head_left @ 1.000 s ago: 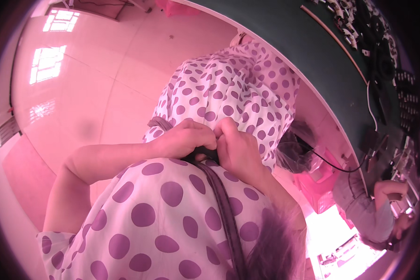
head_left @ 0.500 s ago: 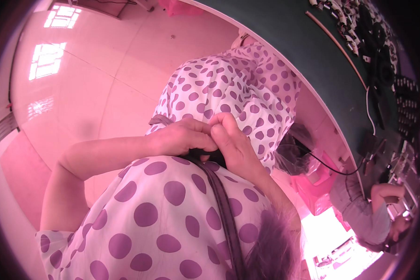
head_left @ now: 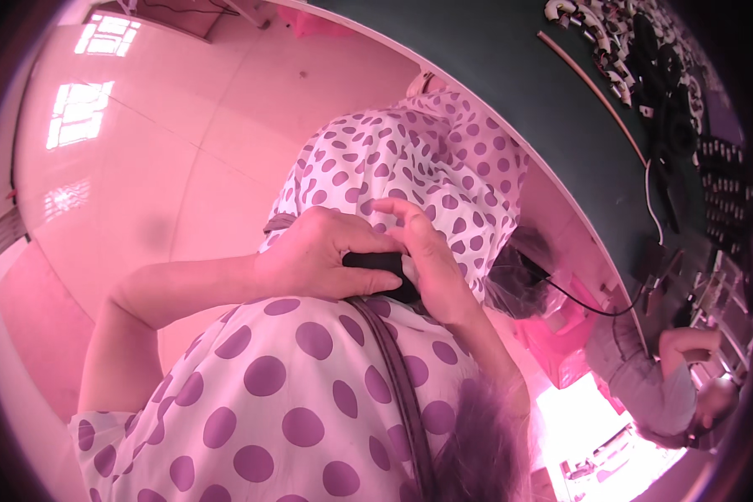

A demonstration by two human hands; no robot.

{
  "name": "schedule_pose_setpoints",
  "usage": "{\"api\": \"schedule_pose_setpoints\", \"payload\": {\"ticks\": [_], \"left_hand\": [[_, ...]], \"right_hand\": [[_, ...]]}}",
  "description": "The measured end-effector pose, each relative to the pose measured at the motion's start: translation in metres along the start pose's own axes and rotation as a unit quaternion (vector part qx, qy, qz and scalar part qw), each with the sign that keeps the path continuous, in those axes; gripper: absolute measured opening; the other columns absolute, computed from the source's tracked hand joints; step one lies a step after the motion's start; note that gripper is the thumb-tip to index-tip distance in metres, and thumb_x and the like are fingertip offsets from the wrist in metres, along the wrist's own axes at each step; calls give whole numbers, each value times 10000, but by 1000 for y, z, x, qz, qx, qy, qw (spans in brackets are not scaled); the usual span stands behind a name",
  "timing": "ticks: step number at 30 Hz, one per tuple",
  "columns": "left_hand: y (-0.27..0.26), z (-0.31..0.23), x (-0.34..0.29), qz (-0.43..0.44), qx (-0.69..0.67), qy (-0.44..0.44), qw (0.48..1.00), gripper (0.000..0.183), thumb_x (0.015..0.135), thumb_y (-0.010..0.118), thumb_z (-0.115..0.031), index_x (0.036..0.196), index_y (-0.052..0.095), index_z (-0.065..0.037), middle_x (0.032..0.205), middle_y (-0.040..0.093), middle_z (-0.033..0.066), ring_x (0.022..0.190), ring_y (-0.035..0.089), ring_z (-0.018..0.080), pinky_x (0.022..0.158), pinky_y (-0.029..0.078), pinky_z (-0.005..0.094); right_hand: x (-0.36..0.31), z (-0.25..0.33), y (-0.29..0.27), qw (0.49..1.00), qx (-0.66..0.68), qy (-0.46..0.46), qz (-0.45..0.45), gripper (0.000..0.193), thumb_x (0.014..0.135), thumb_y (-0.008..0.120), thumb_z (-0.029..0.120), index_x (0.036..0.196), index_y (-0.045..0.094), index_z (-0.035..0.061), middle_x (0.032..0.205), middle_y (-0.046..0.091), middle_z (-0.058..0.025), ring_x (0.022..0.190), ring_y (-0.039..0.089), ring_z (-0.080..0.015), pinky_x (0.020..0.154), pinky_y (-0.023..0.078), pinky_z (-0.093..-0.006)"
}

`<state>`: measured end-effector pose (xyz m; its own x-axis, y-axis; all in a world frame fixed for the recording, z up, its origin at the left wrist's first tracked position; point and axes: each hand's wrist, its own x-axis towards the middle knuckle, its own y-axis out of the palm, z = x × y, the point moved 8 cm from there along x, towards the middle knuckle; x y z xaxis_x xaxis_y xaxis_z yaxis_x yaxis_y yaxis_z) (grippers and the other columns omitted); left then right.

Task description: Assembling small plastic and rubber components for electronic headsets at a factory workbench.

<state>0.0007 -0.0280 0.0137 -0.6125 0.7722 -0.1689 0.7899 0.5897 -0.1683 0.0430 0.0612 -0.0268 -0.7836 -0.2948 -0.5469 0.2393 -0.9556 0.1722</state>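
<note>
In front of my waist, my left hand [head_left: 314,253] grips a small black object [head_left: 378,263], thumb along its near side and fingers over the far side. It is smooth and dark, but its exact kind does not show. At its right end is my right hand [head_left: 435,263], closed round that end, with the index finger stretched out toward the left. A pale bit shows between that hand and the black end; I cannot make out what it is. Both hands are close against my polka-dot dress [head_left: 301,351], above its dark strap [head_left: 397,368].
A dark green table [head_left: 510,75] curves along the right, bearing several white-and-black parts [head_left: 611,50], a thin rod [head_left: 590,75] and cables. Pink plastic bags [head_left: 552,343] lie below its edge. Another person in a grey top [head_left: 636,376] sits at the lower right.
My left hand has turned and its thumb has come down over the black object, which shows more now. My right hand has shifted slightly right and its fingers have parted from the left hand's.
</note>
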Motion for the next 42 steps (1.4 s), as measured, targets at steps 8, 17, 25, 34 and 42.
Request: {"api": "schedule_pose_setpoints", "payload": {"ticks": [8, 17, 25, 34, 42], "left_hand": [[-3, -6, 2, 2, 3, 29, 1000, 322, 679, 739, -170, 952, 644, -29, 708, 612, 90, 601, 580, 166, 557, 449, 241], [1, -10, 2, 26, -12, 81, 996, 336, 668, 748, -177, 921, 630, 10, 776, 624, 121, 654, 608, 199, 583, 467, 251], [-1, -9, 10, 1, -68, 57, 996, 369, 654, 760, -202, 937, 632, -2, 790, 629, 109, 655, 606, 185, 578, 470, 252], [6, -18, 4, 19, -1, 94, 995, 293, 668, 726, -110, 921, 629, 3, 719, 607, 104, 616, 576, 196, 537, 454, 284], [5, -29, 15, -13, 143, 161, 976, 379, 653, 746, -240, 917, 614, -1, 779, 611, 111, 672, 598, 238, 582, 470, 287]], "right_hand": [[-19, 1, -12, 984, 34, -52, -164, 224, 935, 344, 183, 1039, 478, 38, 723, 515, -20, 655, 441, -71, 621, 390, -216], [-13, 19, -7, 977, -98, -155, -107, 203, 890, 356, 90, 1049, 458, 17, 654, 519, -90, 525, 501, -154, 531, 410, -264], [-22, 17, -17, 965, -11, -212, -151, 208, 883, 351, 79, 1047, 448, -4, 659, 513, -59, 589, 484, -118, 575, 396, -238], [-21, 17, -12, 985, -39, -152, -72, 217, 872, 351, 74, 1065, 418, 2, 607, 455, -46, 533, 451, -131, 535, 388, -256], [-16, 25, -23, 955, -132, -203, -172, 197, 863, 371, 88, 1031, 443, 14, 611, 512, -100, 507, 520, -207, 511, 410, -297]]}}
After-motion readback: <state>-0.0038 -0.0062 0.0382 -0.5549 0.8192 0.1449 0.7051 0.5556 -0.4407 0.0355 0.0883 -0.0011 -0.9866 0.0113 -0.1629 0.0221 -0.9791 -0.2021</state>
